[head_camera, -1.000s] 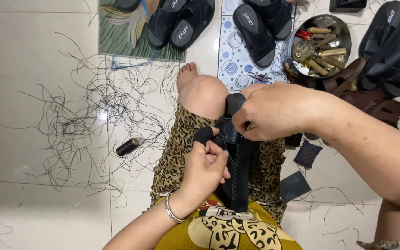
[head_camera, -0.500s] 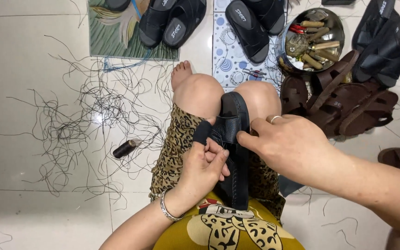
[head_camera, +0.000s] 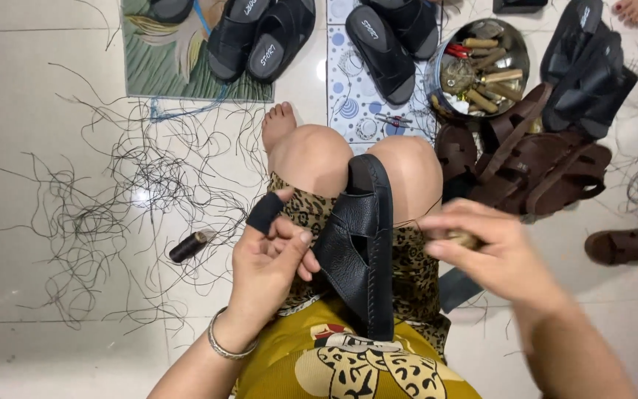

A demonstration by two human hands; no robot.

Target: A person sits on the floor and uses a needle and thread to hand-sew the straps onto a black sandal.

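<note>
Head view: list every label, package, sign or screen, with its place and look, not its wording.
No packages, signs or screens.
Printed insole labels: small white marks on the black sandals at top left, on the floor mat.
Another white mark on the black sandal at top centre.
The black sandal on the lap, at the left hand, shows none.

sandal (head_camera: 363, 244): black leather, dark stitches along the edge
skirt (head_camera: 407, 266): leopard pattern, tan with dark spots
shirt (head_camera: 348, 362): mustard yellow, printed leopard figure
thumb cover (head_camera: 264, 213): black
thread spool (head_camera: 188, 247): dark brown
floor tiles (head_camera: 31, 111): glossy white
bangle (head_camera: 224, 347): silver
</note>
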